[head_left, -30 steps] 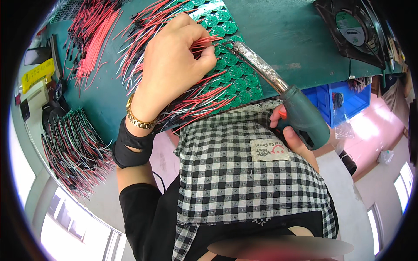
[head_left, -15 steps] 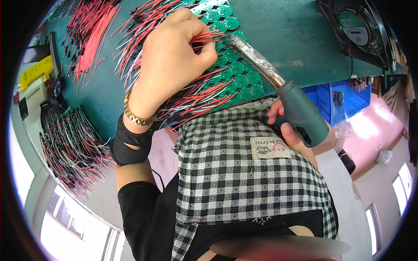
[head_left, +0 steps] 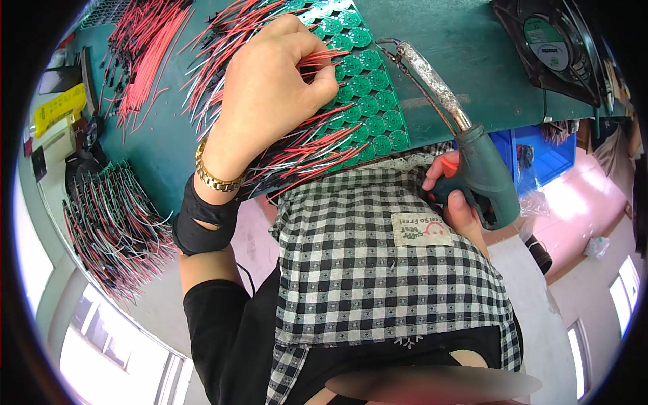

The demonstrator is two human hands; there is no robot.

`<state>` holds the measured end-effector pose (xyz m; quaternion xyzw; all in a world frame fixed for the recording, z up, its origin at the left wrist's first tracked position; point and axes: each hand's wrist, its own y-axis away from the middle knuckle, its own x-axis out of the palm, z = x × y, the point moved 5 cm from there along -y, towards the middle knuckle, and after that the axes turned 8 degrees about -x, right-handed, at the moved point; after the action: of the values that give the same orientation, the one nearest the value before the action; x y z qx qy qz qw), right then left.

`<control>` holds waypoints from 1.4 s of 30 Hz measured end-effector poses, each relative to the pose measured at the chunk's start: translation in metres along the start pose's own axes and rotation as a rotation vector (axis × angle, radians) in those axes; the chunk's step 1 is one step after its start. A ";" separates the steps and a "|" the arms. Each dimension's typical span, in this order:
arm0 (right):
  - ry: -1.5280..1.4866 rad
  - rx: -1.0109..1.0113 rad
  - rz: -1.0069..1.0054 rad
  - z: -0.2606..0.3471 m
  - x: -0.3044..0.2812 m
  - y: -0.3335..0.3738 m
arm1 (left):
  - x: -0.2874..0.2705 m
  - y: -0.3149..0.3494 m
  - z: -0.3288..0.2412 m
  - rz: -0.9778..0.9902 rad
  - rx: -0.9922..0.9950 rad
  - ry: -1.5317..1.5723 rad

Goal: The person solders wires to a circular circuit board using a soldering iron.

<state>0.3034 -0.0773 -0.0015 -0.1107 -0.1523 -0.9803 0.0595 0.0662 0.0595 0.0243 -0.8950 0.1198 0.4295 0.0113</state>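
Note:
A panel of round green circuit boards (head_left: 379,121) lies on the table's near edge, with red and white wires (head_left: 317,150) running across its left part. My left hand (head_left: 280,81) rests over the panel, thumb and fingers pinched on red wires (head_left: 331,55) whose ends point right over the boards. My right hand (head_left: 453,196) is wrapped round the handle of a green soldering gun (head_left: 487,172) with an orange-red trigger. Its long metal barrel slants up and left, and the tip sits just right of the panel, apart from the boards. Some right fingers are hidden behind the handle.
Bundles of red wires (head_left: 145,64) lie at the table's far left. More wires (head_left: 118,233) hang in a thick bunch at the left. A black fan (head_left: 550,47) stands far right, above a blue bin (head_left: 553,158) beyond the table's edge.
My right hand has drawn the soldering gun to the right, taking its tip from beside the pinched wires off the panel. The left hand has stayed almost still.

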 end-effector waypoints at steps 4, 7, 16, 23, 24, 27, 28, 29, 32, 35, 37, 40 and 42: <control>0.004 -0.002 -0.020 0.002 0.001 0.001 | -0.001 0.002 0.002 0.029 -0.018 -0.057; 0.002 -0.016 -0.014 0.001 0.001 0.000 | -0.007 0.002 0.003 0.108 0.018 0.006; 0.044 -0.077 -0.001 0.010 -0.007 0.000 | -0.032 0.015 -0.005 -0.105 -0.046 0.257; 0.040 -0.050 0.085 0.011 -0.009 0.002 | 0.005 0.032 -0.009 -0.006 -0.212 0.168; 0.022 -0.001 0.090 0.011 -0.009 0.004 | 0.007 0.032 -0.008 -0.003 -0.215 0.173; -0.052 -0.003 0.069 0.010 -0.010 0.006 | 0.009 0.032 -0.011 -0.081 -0.100 0.070; -0.048 0.000 0.069 0.011 -0.012 0.007 | 0.010 0.032 -0.012 -0.081 -0.102 0.075; 0.006 0.031 0.090 0.011 -0.014 0.008 | 0.010 0.033 -0.010 -0.071 -0.140 0.076; 0.105 0.112 0.116 0.010 -0.013 0.012 | 0.010 0.034 -0.009 -0.065 -0.176 0.062; 0.164 0.106 0.155 0.002 -0.016 0.013 | 0.010 0.034 -0.010 -0.053 -0.157 0.063; 0.181 0.049 0.188 -0.007 -0.024 0.014 | 0.011 0.034 -0.010 -0.047 -0.156 0.075; 0.418 -0.046 0.303 -0.012 -0.030 0.017 | 0.010 0.034 -0.011 -0.042 -0.167 0.071; 0.370 -0.033 0.282 -0.010 -0.025 0.015 | 0.010 0.035 -0.012 -0.052 -0.171 0.072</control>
<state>0.3280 -0.0927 -0.0123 0.0496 -0.1058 -0.9683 0.2210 0.0733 0.0224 0.0270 -0.9104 0.0597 0.4052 -0.0580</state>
